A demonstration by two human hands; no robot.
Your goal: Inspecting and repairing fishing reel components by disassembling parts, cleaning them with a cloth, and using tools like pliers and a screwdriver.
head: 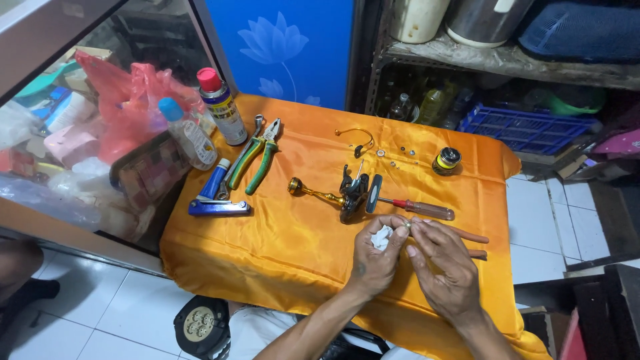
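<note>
crumpled white tissue (381, 237) sits pinched in the left hand (375, 257) while right hand (443, 270) fingertips grip a small metal ring (407, 225).

Both forearms are bare with no sleeves, the left hand (373, 257) carrying a small dark mark near the wrist, beside the unmarked right hand (443, 267).

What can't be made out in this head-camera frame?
- Small ring pinched between left hand and right hand: too small to identify.
- White wad: mostly hidden in the left palm.
- Tiny parts on the orange cloth: too small.
</note>
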